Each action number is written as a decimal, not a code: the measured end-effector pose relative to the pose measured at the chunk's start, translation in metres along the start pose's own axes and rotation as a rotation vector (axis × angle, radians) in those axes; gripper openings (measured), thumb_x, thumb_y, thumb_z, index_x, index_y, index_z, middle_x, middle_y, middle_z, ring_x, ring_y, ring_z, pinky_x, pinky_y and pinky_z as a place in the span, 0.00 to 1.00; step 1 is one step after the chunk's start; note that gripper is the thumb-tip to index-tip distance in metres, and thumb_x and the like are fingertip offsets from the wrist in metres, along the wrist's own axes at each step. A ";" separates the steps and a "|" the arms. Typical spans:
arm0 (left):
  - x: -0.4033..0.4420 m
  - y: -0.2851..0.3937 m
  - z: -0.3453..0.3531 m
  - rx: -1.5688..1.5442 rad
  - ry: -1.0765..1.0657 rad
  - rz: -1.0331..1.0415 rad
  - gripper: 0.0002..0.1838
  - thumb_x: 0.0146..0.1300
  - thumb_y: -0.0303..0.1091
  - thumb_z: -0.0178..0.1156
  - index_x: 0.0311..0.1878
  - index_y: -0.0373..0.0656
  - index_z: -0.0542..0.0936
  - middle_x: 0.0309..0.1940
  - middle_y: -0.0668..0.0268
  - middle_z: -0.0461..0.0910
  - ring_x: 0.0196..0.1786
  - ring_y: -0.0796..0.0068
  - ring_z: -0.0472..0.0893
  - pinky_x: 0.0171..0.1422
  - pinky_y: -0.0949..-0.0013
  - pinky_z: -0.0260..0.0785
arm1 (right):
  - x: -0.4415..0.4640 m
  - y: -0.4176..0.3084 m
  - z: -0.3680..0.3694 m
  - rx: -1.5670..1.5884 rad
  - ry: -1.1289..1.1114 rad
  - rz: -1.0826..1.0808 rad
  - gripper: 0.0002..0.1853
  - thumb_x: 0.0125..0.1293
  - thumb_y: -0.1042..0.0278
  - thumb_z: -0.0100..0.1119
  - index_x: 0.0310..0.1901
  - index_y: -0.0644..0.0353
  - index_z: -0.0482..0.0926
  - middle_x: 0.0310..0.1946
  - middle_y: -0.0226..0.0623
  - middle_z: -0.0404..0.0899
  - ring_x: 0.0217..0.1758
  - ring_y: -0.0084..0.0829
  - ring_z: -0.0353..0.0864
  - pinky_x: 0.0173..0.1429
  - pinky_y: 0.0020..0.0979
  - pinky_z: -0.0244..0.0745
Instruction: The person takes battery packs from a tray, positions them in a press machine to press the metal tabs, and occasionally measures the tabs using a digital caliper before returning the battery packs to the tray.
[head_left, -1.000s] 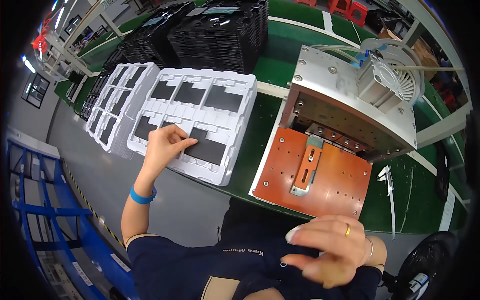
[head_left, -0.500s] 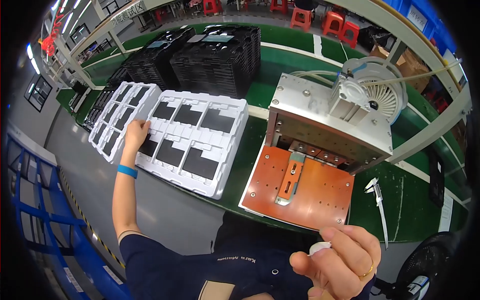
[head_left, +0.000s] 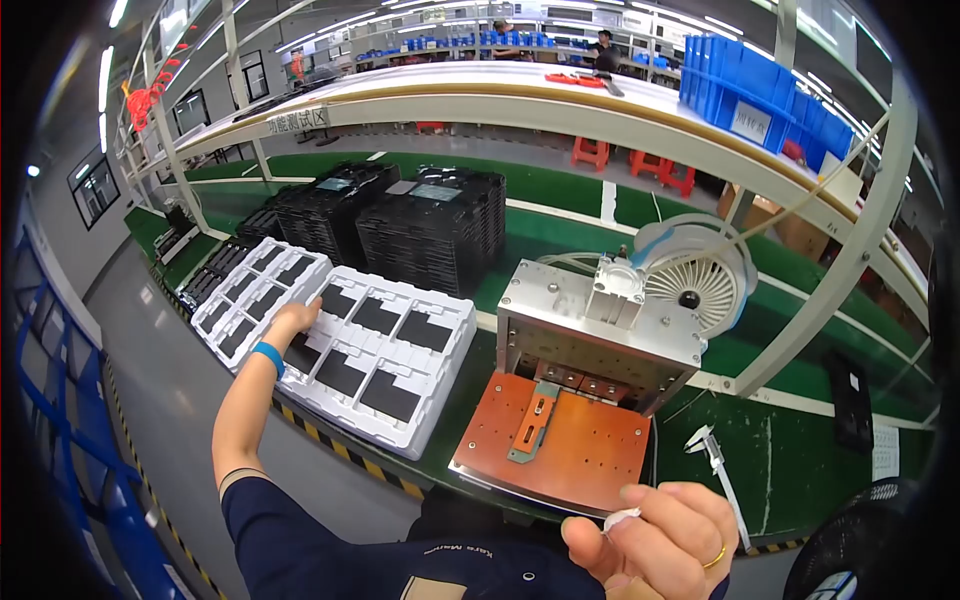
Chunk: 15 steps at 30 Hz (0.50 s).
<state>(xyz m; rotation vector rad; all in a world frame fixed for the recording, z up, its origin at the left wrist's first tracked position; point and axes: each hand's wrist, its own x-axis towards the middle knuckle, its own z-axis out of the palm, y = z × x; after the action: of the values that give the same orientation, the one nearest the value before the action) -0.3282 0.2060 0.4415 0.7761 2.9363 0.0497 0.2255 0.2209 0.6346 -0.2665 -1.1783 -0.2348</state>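
My left hand [head_left: 298, 317] reaches down to the white plastic tray [head_left: 388, 348], at the side where it meets a second white tray [head_left: 225, 345]. Its fingers look closed at the tray's edge, and the fingertips are partly hidden. Flat black pieces [head_left: 390, 397] lie in the compartments of both trays. Close to the camera, my right hand [head_left: 675, 545] is raised with curled fingers. A small white piece [head_left: 620, 519] shows between thumb and fingers; its kind cannot be made out. Beyond that hand stands a metal press [head_left: 600, 310] with an orange base plate [head_left: 590, 450] bearing an orange-and-green fixture [head_left: 533, 422].
Stacks of black trays [head_left: 430, 220] stand behind the white ones. A fan [head_left: 690, 285] sits behind the press, and a caliper [head_left: 715, 460] lies right of it on the green bench. A shelf with blue bins [head_left: 735, 90] crosses above. Another fan [head_left: 850, 545] is at lower right.
The camera view has tilted upward, so the bench appears lower and the shelf is in sight. My left hand stays at the tray edge; my right hand still holds the white piece.
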 end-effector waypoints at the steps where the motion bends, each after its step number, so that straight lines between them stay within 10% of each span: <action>1: -0.001 -0.001 0.002 -0.013 0.004 0.000 0.47 0.66 0.72 0.38 0.53 0.31 0.81 0.56 0.42 0.79 0.64 0.47 0.75 0.72 0.55 0.62 | 0.007 0.020 -0.019 0.095 -0.229 -0.239 0.19 0.59 0.73 0.70 0.38 0.58 0.64 0.32 0.38 0.78 0.31 0.33 0.81 0.29 0.29 0.77; 5: -0.028 0.004 -0.028 -0.147 0.135 -0.095 0.42 0.62 0.69 0.50 0.51 0.31 0.82 0.55 0.45 0.80 0.61 0.48 0.78 0.67 0.55 0.68 | -0.003 0.045 -0.055 0.185 -0.677 -0.564 0.15 0.49 0.70 0.77 0.32 0.52 0.76 0.29 0.30 0.80 0.28 0.28 0.81 0.32 0.25 0.75; 11: 0.008 -0.035 -0.044 -0.847 -0.123 0.156 0.31 0.58 0.60 0.66 0.48 0.37 0.86 0.44 0.57 0.86 0.50 0.65 0.84 0.58 0.65 0.73 | -0.062 0.067 -0.039 0.094 -1.185 -0.361 0.11 0.52 0.70 0.72 0.26 0.54 0.75 0.24 0.26 0.74 0.23 0.25 0.74 0.28 0.27 0.67; 15: -0.015 -0.031 -0.059 -0.748 -0.322 0.101 0.44 0.56 0.69 0.62 0.70 0.51 0.71 0.70 0.61 0.68 0.70 0.61 0.66 0.68 0.49 0.60 | -0.088 0.077 -0.042 0.061 -1.295 -0.149 0.10 0.54 0.68 0.71 0.27 0.54 0.75 0.23 0.30 0.75 0.24 0.30 0.76 0.28 0.33 0.66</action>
<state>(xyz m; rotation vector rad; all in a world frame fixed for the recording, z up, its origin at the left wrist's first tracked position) -0.3370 0.1717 0.4996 0.7071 2.2894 0.8767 0.2542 0.2834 0.5315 -0.2749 -2.4888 -0.1399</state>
